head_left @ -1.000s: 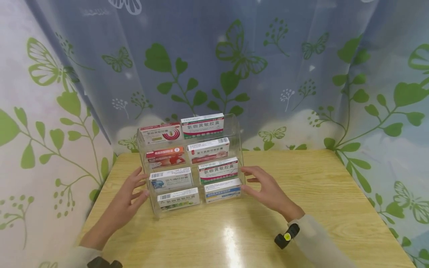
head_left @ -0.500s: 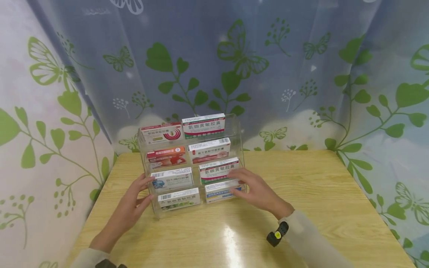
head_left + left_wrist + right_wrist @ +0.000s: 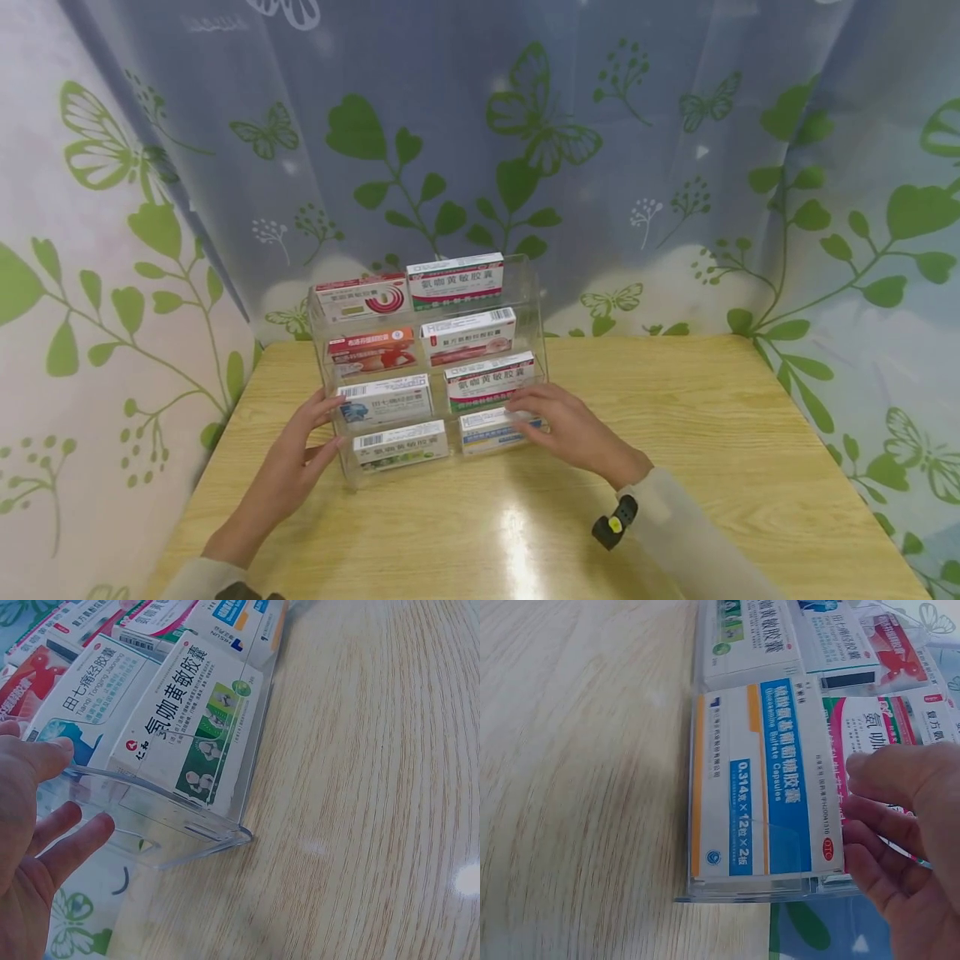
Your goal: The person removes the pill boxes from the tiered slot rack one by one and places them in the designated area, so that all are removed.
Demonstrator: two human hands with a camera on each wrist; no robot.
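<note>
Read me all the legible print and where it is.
"硫酸氨基葡萄糖胶囊": orange-striped box
"Glucosamine Sulfate Capsules": same
"0.314克×12粒×2板": same
"OTC": same
"HISUN": same
"仁和": green-picture box
"氨咖黄敏胶囊": same, upper pink box, lower pink box
"田七痛经胶囊": blue-figure box
"Tianqi Tongjing Jiaonang": same
"布洛芬": red box, rest blurred
"复方": white box, rest blurred
Other print: too small or blurred.

On a table (image 3: 675,400), eight boxes (image 3: 468,337) are held in a clear rack (image 3: 522,292); the rack's left side is touched by the left hand (image 3: 296,450), the lowest right box (image 3: 491,437) partly covered by the right hand (image 3: 567,429).
</note>
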